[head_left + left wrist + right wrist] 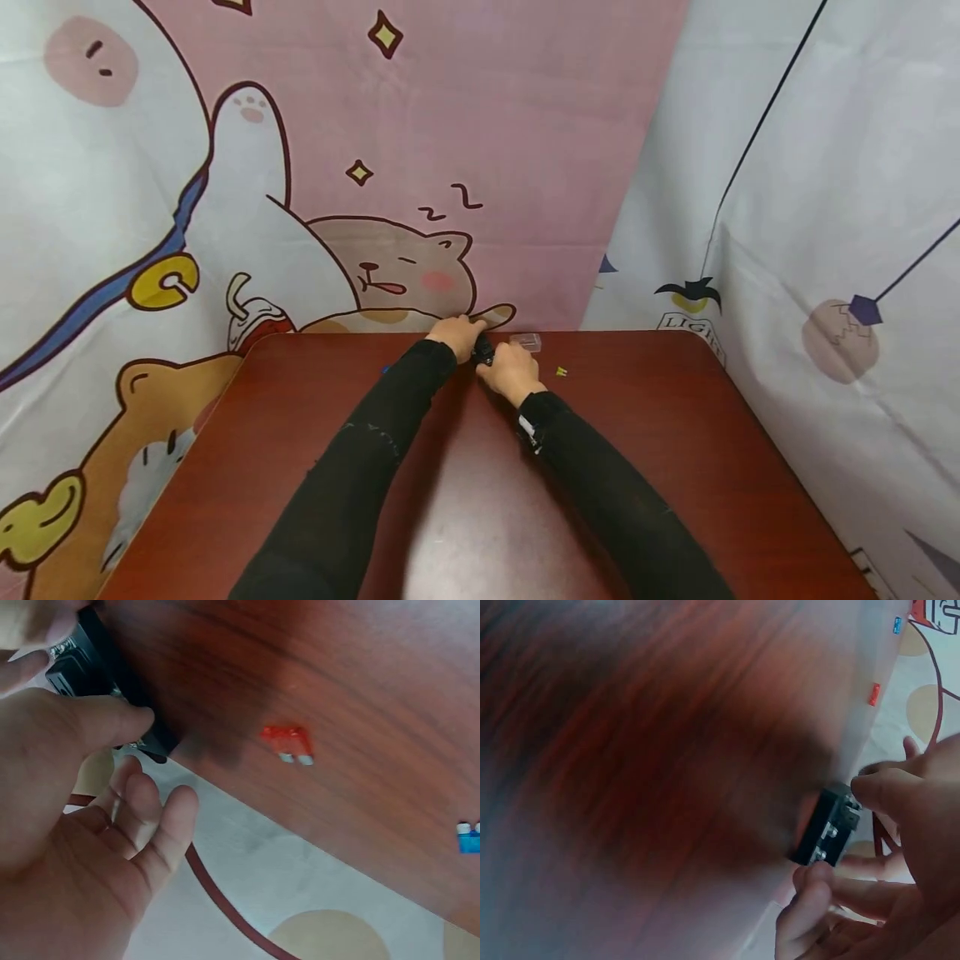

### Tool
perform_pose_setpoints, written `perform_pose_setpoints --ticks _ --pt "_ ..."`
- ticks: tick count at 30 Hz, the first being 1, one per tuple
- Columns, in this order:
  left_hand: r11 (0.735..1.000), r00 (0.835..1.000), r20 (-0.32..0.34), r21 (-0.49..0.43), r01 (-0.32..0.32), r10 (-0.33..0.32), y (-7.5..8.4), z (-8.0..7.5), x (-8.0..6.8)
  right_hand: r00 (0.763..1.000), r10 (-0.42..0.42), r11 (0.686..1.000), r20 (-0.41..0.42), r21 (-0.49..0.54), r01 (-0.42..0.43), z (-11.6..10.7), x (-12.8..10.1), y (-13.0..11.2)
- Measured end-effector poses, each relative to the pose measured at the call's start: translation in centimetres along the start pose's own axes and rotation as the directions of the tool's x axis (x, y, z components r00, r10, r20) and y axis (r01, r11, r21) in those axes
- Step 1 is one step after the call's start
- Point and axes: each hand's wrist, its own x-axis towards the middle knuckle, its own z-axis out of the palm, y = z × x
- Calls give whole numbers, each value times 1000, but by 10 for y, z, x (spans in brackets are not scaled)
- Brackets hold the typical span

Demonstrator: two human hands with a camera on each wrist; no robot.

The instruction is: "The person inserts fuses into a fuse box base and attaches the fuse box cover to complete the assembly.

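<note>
We saw the black block (101, 682) at the tabletop (675, 433) edge; left thumb and right fingers (810, 900) clamped it.

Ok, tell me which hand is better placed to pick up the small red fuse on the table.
Left, probably: the small red fuse lies near the left hand; the right hand is farther away.

Glossy reddish-brown wood-look surface (465, 500), smooth, with a pale sheen down the middle. Matt black plastic block (112, 682) with small bright metal contacts along one side; translucent red plastic fuse (286, 742) with two silvery metal legs, blue plastic piece (469, 838) likewise shiny, clear plastic case (527, 341). Soft matt printed cloth backdrop (480, 125), faintly creased; black knit sleeves (360, 467), dull and slightly fuzzy.
</note>
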Motion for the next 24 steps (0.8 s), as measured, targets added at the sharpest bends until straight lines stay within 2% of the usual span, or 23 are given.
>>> perform_pose_setpoints --ticks 8,15,18,24 --pt "998 1000 7 60 29 -29 3 -4 -1 999 45 998 1 48 -45 9 5 -8" --pt "998 999 -5 34 50 -50 7 3 -3 997 81 996 20 43 -82 9 5 -7" --pt "999 999 -3 26 39 -39 6 5 -4 997 73 997 30 31 -74 9 5 -5" --pt "1000 1000 -18 20 -14 15 4 -2 -13 999 49 999 19 -20 -48 7 7 7"
